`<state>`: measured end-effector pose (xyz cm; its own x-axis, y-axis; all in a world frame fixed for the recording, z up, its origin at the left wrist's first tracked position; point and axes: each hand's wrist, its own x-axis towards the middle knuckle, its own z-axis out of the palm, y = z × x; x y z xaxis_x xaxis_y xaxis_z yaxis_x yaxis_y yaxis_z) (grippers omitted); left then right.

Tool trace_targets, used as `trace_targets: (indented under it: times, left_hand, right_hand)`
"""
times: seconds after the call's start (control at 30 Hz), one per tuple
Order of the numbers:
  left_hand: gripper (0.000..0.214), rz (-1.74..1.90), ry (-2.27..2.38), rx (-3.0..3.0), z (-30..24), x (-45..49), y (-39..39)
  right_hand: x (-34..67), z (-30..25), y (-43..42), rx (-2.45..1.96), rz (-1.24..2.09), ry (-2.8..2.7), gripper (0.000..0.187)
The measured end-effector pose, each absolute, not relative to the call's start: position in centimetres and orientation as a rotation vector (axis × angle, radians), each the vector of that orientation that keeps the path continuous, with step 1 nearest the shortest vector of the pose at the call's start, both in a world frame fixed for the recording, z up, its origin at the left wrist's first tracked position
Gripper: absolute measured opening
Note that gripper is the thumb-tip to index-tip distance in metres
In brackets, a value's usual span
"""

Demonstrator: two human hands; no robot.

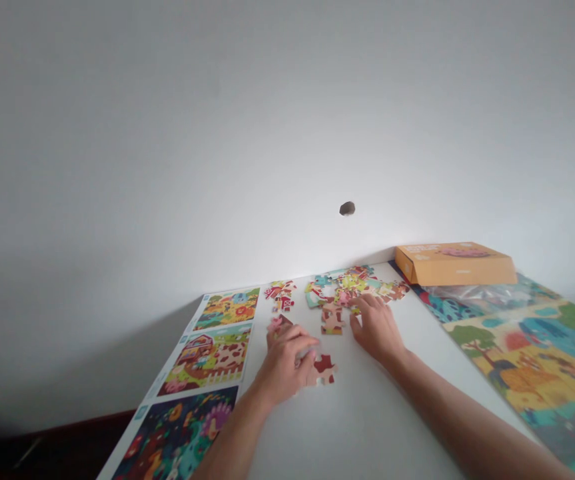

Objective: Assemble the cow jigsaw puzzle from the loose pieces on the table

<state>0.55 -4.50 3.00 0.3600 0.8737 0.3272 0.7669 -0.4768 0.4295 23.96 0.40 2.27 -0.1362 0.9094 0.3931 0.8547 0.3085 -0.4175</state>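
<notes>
My left hand (pixel 287 360) is curled over the white table, thumb and fingers bent round a puzzle piece that is mostly hidden. Red and cream joined pieces (pixel 324 370) stick out just past its thumb. Another piece with pink and brown (pixel 280 325) lies behind its knuckles. My right hand (pixel 374 327) has its fingers apart, the fingertips at the near edge of a heap of loose puzzle pieces (pixel 354 287). Beside its thumb lies a brown and cream section (pixel 332 320). Red barn pieces (pixel 282 303) lie farther left.
A reference sheet with farm and animal pictures (pixel 207 360) runs along the left table edge. At the back right stands an orange box (pixel 457 263), with a clear plastic bag (pixel 477 295) in front. A safari picture puzzle (pixel 542 360) lies at right. Behind is a white wall (pixel 267 167).
</notes>
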Motion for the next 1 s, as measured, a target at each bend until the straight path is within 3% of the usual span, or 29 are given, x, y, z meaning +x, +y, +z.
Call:
trace_targets:
  times: [0.2,0.5,0.7,0.87,1.0]
  left_hand:
    - [0.036,0.943,2.438,1.976,2.4,-1.0,-3.3]
    - [0.043,0.814,2.372,1.961,1.3,-1.3,-2.9]
    - [0.036,0.879,2.323,2.028,1.3,-1.4,-3.0]
    - [0.032,0.828,2.294,2.040,1.7,-0.9,-3.1]
    - [0.031,0.782,2.315,2.018,2.0,-0.5,-3.1]
  right_hand:
    - [24.3,1.9,0.7,-1.554,0.154,-2.025,0.024]
    - [23.5,2.6,-0.3,-0.908,0.523,-2.263,0.026]
    - [23.6,2.7,-0.6,-0.850,0.518,-2.324,0.037]
    - [23.4,2.7,-0.5,-1.033,0.387,-2.220,0.030]
    - [23.2,3.0,-0.9,-1.072,0.431,-2.326,0.038]
